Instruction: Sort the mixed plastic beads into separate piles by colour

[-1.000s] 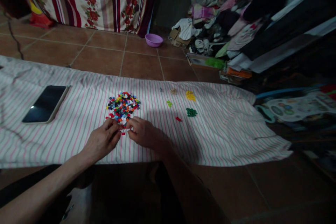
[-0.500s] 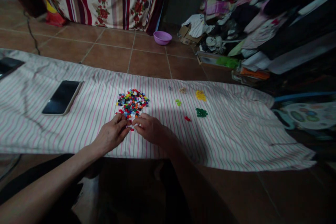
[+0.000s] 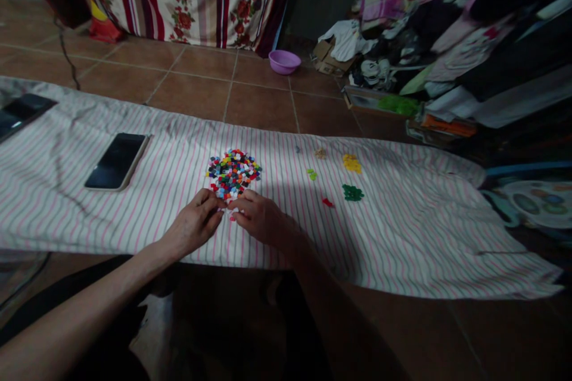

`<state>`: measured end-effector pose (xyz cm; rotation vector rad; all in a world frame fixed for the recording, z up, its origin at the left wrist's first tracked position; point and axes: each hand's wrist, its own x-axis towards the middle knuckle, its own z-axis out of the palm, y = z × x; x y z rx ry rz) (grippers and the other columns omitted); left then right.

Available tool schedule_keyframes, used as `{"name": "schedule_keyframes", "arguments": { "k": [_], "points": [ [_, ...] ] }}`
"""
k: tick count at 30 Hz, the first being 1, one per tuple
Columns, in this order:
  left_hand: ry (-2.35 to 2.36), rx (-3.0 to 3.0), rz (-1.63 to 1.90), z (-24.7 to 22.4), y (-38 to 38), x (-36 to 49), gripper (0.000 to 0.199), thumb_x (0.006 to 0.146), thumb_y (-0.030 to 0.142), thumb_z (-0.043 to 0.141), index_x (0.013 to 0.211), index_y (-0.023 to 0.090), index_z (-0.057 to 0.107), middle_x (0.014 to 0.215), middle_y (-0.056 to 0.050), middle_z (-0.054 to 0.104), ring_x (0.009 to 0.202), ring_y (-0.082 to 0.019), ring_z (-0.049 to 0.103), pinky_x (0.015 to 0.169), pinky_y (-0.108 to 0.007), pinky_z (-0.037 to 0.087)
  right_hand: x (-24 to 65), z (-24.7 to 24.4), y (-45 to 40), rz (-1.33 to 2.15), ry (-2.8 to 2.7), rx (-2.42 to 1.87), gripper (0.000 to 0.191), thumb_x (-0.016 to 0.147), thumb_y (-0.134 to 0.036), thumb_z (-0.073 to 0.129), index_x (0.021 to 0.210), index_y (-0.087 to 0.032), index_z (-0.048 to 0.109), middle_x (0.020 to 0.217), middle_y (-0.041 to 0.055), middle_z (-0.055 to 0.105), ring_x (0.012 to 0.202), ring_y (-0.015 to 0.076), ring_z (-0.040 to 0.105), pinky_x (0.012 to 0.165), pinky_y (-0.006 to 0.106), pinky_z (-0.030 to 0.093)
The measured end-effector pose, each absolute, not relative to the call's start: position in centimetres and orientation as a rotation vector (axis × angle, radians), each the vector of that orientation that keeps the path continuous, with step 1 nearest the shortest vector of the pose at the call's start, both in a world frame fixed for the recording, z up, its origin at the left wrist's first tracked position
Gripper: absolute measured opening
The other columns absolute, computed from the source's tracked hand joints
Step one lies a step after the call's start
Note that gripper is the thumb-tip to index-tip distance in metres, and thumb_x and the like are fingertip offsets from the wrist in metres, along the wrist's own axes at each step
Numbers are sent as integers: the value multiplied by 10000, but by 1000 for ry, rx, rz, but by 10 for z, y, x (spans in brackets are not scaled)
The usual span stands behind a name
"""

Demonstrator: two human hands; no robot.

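A pile of small mixed-colour pieces [image 3: 234, 169] lies on the striped cloth [image 3: 179, 155]. At its near edge my left hand [image 3: 196, 221] rests with curled fingers, the tips at the pieces. Facing it, my right hand [image 3: 257, 214] has its fingers bent together at the same edge. Whatever the fingertips pinch is too small and covered to name. To the right lie small sorted groups: dark green pieces [image 3: 353, 193], yellow pieces [image 3: 352, 163], tan pieces [image 3: 320, 153], lime green pieces [image 3: 311, 174], red pieces [image 3: 328, 202] and a grey bit [image 3: 298, 149].
A phone [image 3: 117, 162] lies left of the pile, and another dark device [image 3: 24, 113] sits at the far left. Beyond the cloth are a purple basin [image 3: 285, 62] on the tiled floor, a floral curtain [image 3: 196, 0] and heaped clothes [image 3: 402, 24].
The whole view has shifted, so things appear slightly farther right. Both hands stay at the pile's near edge, their fingertips moved a little among the pieces.
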<state>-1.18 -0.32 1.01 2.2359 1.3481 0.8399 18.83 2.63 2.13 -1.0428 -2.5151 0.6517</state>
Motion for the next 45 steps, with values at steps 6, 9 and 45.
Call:
{"name": "schedule_keyframes", "arguments": {
  "k": [6, 9, 45],
  "points": [
    [1324, 2218, 857, 13, -6, -14, 194, 940, 240, 425, 978, 195, 610, 954, -55, 571, 923, -155, 595, 853, -318, 543, 191, 17, 29, 654, -2462, -1038, 138, 862, -121, 569, 961, -176, 649, 899, 43, 612, 845, 157, 583, 758, 273, 468],
    [1294, 2260, 869, 12, -7, -14, 192, 940, 226, 432, 988, 186, 613, 948, -57, 576, 932, -155, 586, 846, -304, 542, 193, 17, 31, 663, -2421, -1007, 121, 873, -131, 547, 956, -174, 625, 897, 39, 614, 802, 144, 567, 740, 267, 458],
    [1477, 2141, 958, 14, -8, -15, 220, 927, 283, 449, 961, 188, 644, 894, -39, 610, 831, -151, 626, 763, -288, 534, 271, 27, 50, 722, -1815, -1372, 179, 826, -287, 558, 909, -190, 684, 854, 51, 708, 758, 162, 660, 721, 295, 524]
  ]
}}
